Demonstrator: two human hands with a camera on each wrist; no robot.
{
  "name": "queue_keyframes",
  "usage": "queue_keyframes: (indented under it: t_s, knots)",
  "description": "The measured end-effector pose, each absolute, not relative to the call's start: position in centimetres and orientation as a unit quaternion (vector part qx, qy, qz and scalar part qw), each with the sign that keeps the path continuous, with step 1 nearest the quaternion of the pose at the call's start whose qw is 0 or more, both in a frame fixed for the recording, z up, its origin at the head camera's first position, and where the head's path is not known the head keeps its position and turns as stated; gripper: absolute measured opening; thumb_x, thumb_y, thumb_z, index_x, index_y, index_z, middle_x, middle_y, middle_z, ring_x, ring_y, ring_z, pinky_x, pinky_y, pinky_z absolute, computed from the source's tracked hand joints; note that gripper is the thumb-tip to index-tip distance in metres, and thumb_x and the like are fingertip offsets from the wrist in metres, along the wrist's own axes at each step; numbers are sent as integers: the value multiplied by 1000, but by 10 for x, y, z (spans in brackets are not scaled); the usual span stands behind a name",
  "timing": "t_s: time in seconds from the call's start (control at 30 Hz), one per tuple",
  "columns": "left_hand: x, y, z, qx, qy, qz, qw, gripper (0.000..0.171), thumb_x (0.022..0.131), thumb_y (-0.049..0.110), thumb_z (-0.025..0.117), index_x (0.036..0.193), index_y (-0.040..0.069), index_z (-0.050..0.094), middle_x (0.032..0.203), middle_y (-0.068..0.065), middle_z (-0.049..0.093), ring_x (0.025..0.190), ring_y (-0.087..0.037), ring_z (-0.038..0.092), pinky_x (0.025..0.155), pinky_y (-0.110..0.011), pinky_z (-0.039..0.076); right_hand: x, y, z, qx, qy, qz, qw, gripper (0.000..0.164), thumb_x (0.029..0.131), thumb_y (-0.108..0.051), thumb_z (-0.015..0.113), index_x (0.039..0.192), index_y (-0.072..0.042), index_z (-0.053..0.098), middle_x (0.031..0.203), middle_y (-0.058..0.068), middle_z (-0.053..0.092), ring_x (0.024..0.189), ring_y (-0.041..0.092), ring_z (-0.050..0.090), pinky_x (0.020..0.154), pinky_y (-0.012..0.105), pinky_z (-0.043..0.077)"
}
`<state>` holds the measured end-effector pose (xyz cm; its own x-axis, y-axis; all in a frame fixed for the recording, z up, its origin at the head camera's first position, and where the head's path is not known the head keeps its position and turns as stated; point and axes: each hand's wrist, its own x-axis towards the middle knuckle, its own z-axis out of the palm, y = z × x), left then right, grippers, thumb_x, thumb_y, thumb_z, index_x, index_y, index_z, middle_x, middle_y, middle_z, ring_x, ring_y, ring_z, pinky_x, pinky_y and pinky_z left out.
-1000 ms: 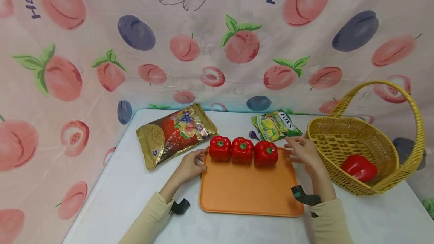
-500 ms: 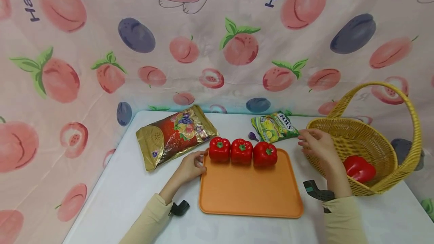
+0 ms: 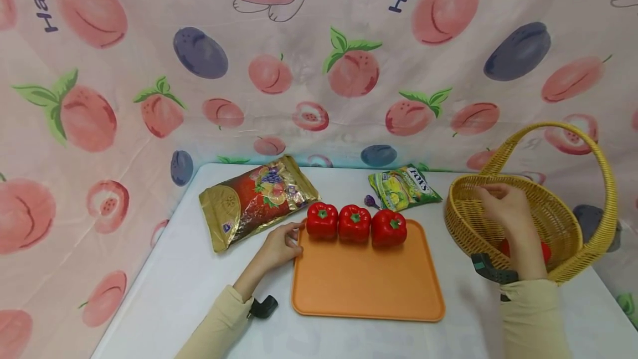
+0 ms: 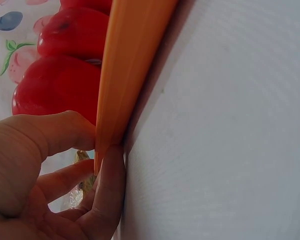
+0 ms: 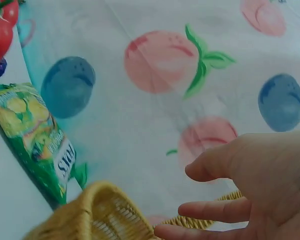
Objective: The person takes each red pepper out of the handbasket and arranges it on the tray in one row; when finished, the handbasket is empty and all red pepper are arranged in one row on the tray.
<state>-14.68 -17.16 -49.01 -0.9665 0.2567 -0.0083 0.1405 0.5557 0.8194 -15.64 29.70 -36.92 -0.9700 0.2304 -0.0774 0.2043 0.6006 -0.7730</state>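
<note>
My left hand [image 3: 276, 245] pinches the upper left edge of an orange tray [image 3: 369, 287]; in the left wrist view its thumb and fingers lie either side of the rim. Along the tray's far edge stand three red bell peppers, the left pepper [image 3: 322, 220], the middle pepper [image 3: 354, 223] and the right pepper [image 3: 389, 227]. Over the yellow wicker basket [image 3: 459, 227] hovers my right hand [image 3: 510, 206], fingers loosely extended and holding nothing. Another red bell pepper [image 3: 546, 251] lies inside the basket, mostly hidden behind my right wrist.
A gold and red bag [image 3: 259, 201] lies behind the left hand. Behind the tray are a green Fox's candy bag [image 3: 405, 187] and a small purple wrapped item [image 3: 370, 201]. The basket's tall handle [image 3: 605, 181] arches at the right. Fruit-printed cloth hangs behind the white table.
My right hand has moved right, from beside the tray's right edge to over the basket, now covering much of the pepper there. The left hand has stayed on the tray.
</note>
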Motion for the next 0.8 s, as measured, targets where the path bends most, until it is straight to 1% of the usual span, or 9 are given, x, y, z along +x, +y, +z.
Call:
queue_keyframes:
  t_s: [0.07, 0.17, 0.27, 0.4, 0.47, 0.6, 0.8]
  knots:
    - [-147, -172, -491, 114, 880, 458, 63, 56, 73, -2, 73, 128, 3, 62, 89, -5, 61, 70, -10, 62, 65, -27, 51, -158, 304, -370, -133, -895, 426, 2, 69, 98, -44, 48, 138, 12, 45, 125, 34, 50, 69, 4, 56, 60, 24, 50]
    - [-147, -172, -491, 114, 880, 456, 63, 56, 74, -1, 73, 128, 3, 62, 90, -4, 61, 70, -10, 62, 65, -27, 51, -158, 312, -371, -151, -898, 412, -19, 74, 98, -49, 46, 140, 12, 42, 128, 34, 47, 76, 10, 56, 64, 29, 49]
    - [-146, -172, -491, 115, 881, 455, 64, 56, 74, -1, 73, 128, 3, 62, 90, -5, 62, 71, -10, 62, 66, -27, 51, -156, 317, -372, -167, -899, 402, -35, 76, 98, -50, 43, 141, 13, 39, 131, 36, 42, 90, 28, 56, 71, 38, 48]
    - [-146, -172, -492, 117, 880, 456, 63, 56, 74, -1, 73, 128, 4, 62, 91, -5, 62, 71, -10, 62, 66, -27, 51, -153, 322, -374, -179, -906, 381, -34, 75, 99, -47, 42, 139, 16, 39, 136, 39, 36, 107, 44, 46, 79, 48, 44]
    - [-146, -172, -492, 118, 880, 457, 61, 56, 74, -1, 73, 128, 3, 62, 90, -5, 62, 71, -10, 62, 65, -27, 51, -152, 324, -374, -186, -908, 374, -34, 74, 99, -45, 43, 138, 17, 39, 138, 39, 35, 110, 46, 44, 83, 52, 43]
    - [-146, -172, -493, 117, 879, 459, 62, 56, 74, -2, 74, 128, 2, 62, 91, -5, 62, 71, -10, 62, 65, -27, 51, -150, 330, -374, -191, -910, 368, -28, 72, 99, -44, 43, 136, 18, 40, 136, 40, 36, 112, 48, 43, 87, 56, 42]
    - [-146, -172, -493, 115, 879, 459, 60, 56, 73, -2, 74, 128, 2, 62, 90, -6, 62, 71, -10, 62, 65, -27, 52, -149, 335, -376, -207, -908, 364, -15, 73, 98, -45, 47, 135, 18, 41, 133, 40, 39, 113, 51, 44, 87, 58, 42]
